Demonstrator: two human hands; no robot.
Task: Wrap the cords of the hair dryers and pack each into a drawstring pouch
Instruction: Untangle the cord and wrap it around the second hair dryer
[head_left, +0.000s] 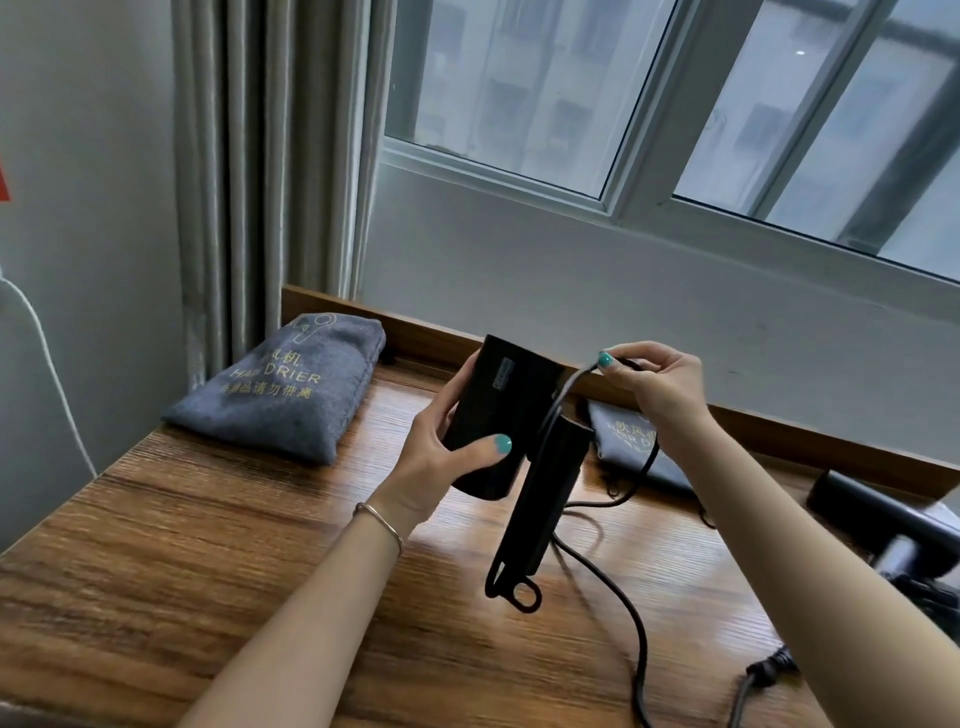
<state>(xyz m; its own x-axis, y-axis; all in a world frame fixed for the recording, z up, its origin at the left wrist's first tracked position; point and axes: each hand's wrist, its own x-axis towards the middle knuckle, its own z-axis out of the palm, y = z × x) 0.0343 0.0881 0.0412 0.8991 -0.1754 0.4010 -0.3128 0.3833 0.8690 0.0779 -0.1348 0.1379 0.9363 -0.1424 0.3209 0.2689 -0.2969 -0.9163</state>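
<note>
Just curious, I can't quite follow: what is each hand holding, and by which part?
The left hand grips the dryer round its barrel; the right hand pinches the cord near the dryer's body.

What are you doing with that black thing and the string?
A person is tidying a hair dryer. The left hand grips its barrel above the wooden table, with the handle hanging down. The right hand pinches the cord and lifts it up; the rest trails loose across the table, so it isn't wrapped yet. One full grey pouch lies at the back left, and a flat one lies behind the dryer.
</note>
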